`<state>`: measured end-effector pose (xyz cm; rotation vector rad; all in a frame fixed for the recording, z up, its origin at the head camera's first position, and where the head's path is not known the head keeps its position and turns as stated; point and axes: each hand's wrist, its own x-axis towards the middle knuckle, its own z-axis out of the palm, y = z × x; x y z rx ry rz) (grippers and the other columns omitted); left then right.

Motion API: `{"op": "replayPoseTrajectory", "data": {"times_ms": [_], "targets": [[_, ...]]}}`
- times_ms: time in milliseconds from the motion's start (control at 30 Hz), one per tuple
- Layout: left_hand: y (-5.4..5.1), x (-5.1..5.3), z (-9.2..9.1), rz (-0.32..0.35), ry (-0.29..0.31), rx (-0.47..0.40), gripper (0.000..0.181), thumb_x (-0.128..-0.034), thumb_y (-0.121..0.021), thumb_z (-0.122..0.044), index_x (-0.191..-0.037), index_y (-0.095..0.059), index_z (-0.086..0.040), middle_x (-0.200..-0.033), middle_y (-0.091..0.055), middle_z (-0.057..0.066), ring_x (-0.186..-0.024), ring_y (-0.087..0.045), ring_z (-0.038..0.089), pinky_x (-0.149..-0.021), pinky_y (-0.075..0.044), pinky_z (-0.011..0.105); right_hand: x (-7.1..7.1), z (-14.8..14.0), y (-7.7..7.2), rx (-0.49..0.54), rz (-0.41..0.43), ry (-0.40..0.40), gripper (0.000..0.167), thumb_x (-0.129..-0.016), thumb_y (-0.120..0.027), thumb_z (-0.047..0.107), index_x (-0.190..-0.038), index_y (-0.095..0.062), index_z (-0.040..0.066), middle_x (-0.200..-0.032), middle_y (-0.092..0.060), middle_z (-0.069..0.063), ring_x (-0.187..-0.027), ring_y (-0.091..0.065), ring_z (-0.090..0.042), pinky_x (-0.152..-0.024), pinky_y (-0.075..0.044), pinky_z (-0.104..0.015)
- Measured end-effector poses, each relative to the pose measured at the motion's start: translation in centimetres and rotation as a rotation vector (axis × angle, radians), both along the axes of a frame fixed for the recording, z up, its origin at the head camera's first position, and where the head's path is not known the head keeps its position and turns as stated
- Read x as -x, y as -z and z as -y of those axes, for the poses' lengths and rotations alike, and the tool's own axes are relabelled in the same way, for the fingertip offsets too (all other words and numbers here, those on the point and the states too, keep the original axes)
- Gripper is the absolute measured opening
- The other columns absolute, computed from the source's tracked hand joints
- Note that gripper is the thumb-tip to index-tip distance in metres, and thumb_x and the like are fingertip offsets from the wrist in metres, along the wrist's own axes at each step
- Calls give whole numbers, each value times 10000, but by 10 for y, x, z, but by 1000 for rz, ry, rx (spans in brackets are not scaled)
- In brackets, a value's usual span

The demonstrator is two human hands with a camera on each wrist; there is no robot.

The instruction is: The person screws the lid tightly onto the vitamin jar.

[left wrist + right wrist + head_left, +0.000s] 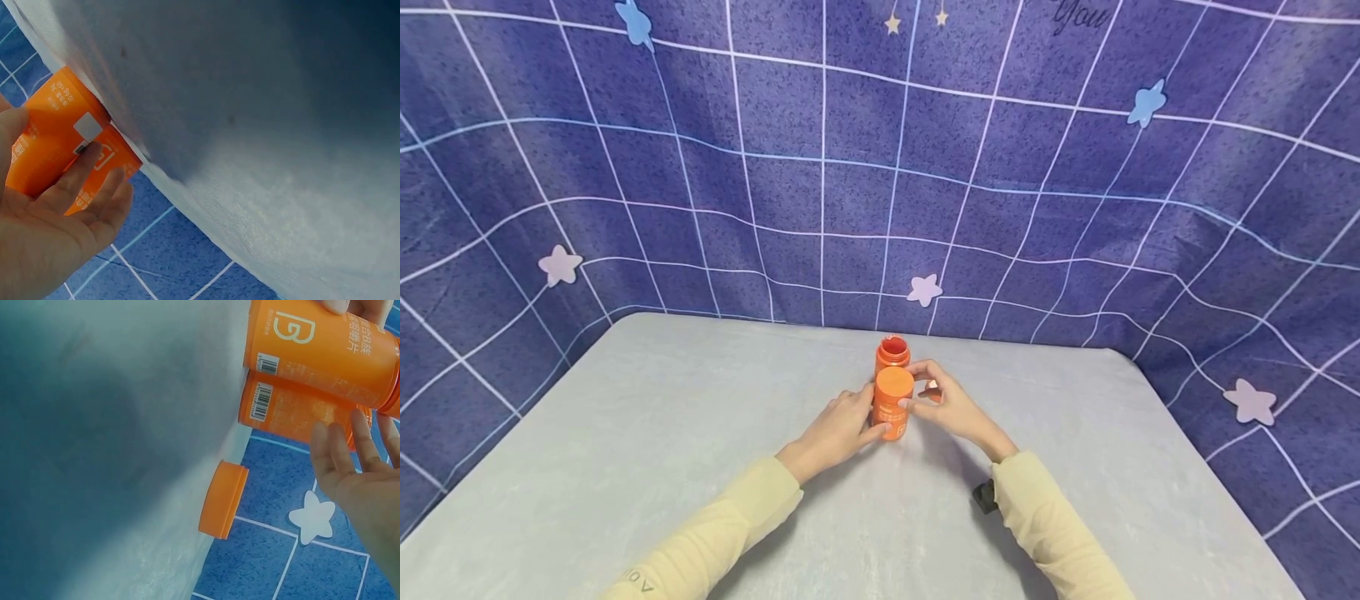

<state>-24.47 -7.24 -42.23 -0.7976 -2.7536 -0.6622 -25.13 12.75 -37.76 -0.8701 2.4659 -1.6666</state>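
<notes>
Head view, from the left: a pale sleeve (722, 521), with printed letters cut off at its lower end, leads to the left hand (838, 429), which grasps the front bottle (891, 412), its thumb on the near side and its other fingers on the left side. It seems to me that this hold is for steadying, so that the bottle stays upright on the grey table (700, 375) while the other hand is at its top. On this bottle sits an orange lid (895, 381). Just behind stands the rear bottle (892, 359), without lid and with its mouth upward; the front one hides most of its body. Further right, the right hand (951, 408) bends its thumb and forefinger round the right side of the orange lid, and I judge this a light grip; how firmly they press I cannot tell. Its other fingers look loose in the right wrist view, where that lid is cut by the picture's edge. The loose lid (222, 500) lies apart on the table, probably put aside from the rear bottle; in the head view the right hand partly covers it, so which side is upward is hard to say. Last, beside the right sleeve (1052, 525), a dark object (985, 497) is partly hidden, and I cannot make out what it is.
</notes>
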Motion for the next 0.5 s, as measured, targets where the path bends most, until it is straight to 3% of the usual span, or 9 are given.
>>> {"op": "replayPoseTrajectory", "data": {"times_ms": [300,500], "targets": [[1,0,0,6,-6,6,581,-842,-628,-364,-1282,-405,-58,-1095,-640,89,-920,-577,265,-822,-449,424,18,-7,17,-52,-56,-24,498,-793,-678,66,-1248,-475,56,-1201,-544,-122,-1086,-496,-254,-902,-411,-518],[2,1,0,1,-4,5,579,-842,-629,-362,-1280,-406,-57,-1091,-640,85,-910,-576,260,-827,-445,418,22,-9,20,-72,-99,-48,510,-790,-683,108,-1265,-500,89,-1197,-538,-85,-1080,-502,-211,-883,-446,-457]]}}
